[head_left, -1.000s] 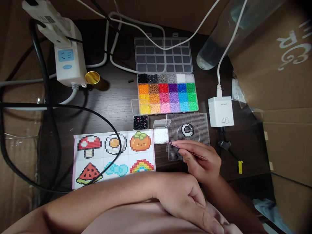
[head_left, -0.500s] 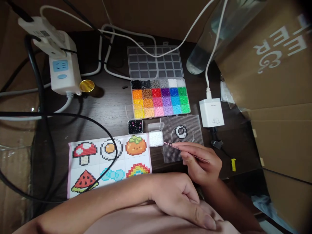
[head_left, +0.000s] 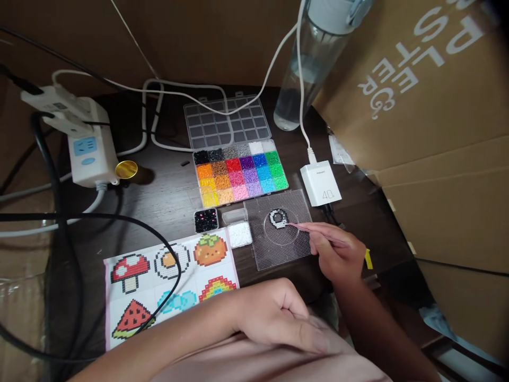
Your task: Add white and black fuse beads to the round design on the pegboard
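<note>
My right hand (head_left: 340,249) is closed on thin pink tweezers (head_left: 299,226). Their tips touch or hover just over the lower right edge of a small black and white bead ring (head_left: 274,219). That ring sits on a clear pegboard (head_left: 278,252), above a larger circle outline. Whether a bead is between the tips is too small to tell. Left of the board are an open box of white beads (head_left: 239,235) and a box of black beads (head_left: 205,220) with a few pink ones. My left hand (head_left: 276,318) rests against my clothing, fingers curled and partly hidden.
A pattern sheet (head_left: 149,300) with pixel pictures lies at the left, crossed by a black cable (head_left: 177,249). Behind are a sorted bead case (head_left: 246,175), a water bottle (head_left: 288,106), a white charger (head_left: 321,185), a power strip (head_left: 89,148) and a gold cup (head_left: 126,170). Cardboard walls (head_left: 429,154) surround the desk.
The tweezers have moved from beside the white bead box right to the bead ring, carried by my right hand. The camera view has shifted. My left hand stays against my clothing.
</note>
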`<move>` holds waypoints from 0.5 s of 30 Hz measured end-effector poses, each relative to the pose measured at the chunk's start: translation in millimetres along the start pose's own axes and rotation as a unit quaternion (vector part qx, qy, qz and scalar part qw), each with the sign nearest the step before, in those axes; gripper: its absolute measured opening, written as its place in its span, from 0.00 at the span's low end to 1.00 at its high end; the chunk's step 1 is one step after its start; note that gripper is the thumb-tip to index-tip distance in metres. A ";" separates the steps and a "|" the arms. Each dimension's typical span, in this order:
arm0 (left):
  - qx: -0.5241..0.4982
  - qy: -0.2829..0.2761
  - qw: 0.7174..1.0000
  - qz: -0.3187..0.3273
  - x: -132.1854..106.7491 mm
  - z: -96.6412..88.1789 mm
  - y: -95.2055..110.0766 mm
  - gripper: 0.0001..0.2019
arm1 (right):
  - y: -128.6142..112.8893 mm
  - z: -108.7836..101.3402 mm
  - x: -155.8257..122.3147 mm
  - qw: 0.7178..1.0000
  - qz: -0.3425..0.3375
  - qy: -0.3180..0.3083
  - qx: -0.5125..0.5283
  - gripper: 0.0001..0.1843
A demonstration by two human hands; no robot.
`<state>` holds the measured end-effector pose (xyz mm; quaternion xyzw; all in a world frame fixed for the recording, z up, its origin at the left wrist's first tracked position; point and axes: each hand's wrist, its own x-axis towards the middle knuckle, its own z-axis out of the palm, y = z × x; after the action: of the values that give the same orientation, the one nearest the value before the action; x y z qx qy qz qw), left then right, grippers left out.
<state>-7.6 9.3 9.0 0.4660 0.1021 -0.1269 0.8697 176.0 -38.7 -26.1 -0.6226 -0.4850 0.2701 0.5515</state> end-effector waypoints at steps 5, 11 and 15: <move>0.004 0.012 1.000 0.016 -0.3 -0.2 6.1 0.31 | -2.5 -0.8 2.6 1.000 0.010 -0.011 -0.019 0.10; 0.007 0.080 0.996 0.041 0.6 2.5 3.9 0.32 | -4.6 -0.9 6.9 0.999 0.005 -0.029 -0.032 0.10; -0.002 0.173 0.983 0.070 0.7 6.8 1.6 0.31 | -3.8 -1.4 7.5 0.999 0.003 -0.037 -0.036 0.10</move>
<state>-6.0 4.4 13.8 0.4855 0.2178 0.0169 0.8465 179.0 -32.8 -20.6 -0.6334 -0.5121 0.2770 0.5098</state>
